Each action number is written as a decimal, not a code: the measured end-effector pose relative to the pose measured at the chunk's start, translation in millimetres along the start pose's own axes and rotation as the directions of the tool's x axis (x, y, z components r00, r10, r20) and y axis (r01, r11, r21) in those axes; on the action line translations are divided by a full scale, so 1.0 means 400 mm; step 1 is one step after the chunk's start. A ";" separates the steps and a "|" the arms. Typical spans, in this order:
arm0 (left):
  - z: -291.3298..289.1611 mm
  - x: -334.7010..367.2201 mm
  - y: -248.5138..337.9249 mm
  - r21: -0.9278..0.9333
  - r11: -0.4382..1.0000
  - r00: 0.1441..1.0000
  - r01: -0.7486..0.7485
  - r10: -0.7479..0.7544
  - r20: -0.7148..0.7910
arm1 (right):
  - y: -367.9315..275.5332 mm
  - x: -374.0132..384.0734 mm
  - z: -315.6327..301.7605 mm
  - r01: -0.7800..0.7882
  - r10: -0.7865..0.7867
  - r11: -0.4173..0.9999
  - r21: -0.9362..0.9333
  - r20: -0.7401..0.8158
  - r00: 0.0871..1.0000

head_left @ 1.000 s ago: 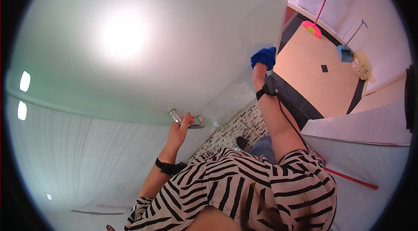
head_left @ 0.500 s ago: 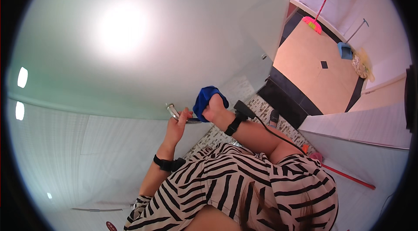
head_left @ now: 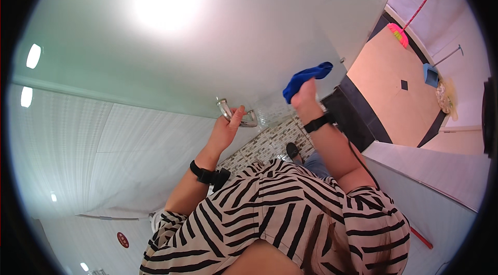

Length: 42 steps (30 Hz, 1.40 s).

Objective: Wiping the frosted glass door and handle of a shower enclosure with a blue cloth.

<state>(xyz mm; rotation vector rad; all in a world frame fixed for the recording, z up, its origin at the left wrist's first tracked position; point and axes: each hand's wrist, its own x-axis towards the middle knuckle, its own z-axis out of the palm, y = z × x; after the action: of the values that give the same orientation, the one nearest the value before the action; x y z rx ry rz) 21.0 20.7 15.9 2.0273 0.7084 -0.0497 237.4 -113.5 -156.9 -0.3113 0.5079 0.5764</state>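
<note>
My left hand (head_left: 227, 128) is wrapped round a curved chrome door handle (head_left: 249, 119), which is fixed to a large frosted glass door (head_left: 249, 36). To its right, my right hand (head_left: 305, 94) holds a blue cloth (head_left: 307, 79) spread flat against the glass. The cloth covers most of those fingers, and the palm side is pressed toward the pane. Both wrists wear black straps with small devices, and a cable runs along my right forearm.
Mosaic tiles (head_left: 264, 148) cover the floor below me. Beyond the door's edge lies a beige tiled floor (head_left: 384, 88) with a pink broom (head_left: 398, 35), a blue dustpan (head_left: 430, 75) and a yellowish plastic bag (head_left: 446, 99). A red stick (head_left: 421, 237) is at the lower right.
My right hand has moved right and away from me with the blue cloth, leaving the space beside the handle. My left hand stays on the handle, its fingers closed further round it.
</note>
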 end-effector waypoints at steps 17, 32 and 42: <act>0.013 -0.012 -0.016 0.132 0.991 0.985 -0.035 0.057 -0.163 | 0.186 -0.260 0.147 -0.541 0.573 0.796 -0.271 0.048 0.819; 0.017 -0.011 0.018 0.171 0.984 0.989 -0.043 0.066 -0.133 | 0.079 0.099 -0.119 -0.550 0.554 0.832 0.075 -0.149 0.819; 0.008 -0.003 -0.030 0.129 0.990 0.992 -0.050 0.064 -0.105 | -0.130 0.175 -0.067 0.255 -0.298 0.949 -0.187 -0.262 0.918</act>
<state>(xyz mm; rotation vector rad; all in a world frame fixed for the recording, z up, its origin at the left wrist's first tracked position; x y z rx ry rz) 14.6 22.1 5.0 2.1842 0.7304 0.0517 308.7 -135.6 -209.5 -0.6058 0.6889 0.2919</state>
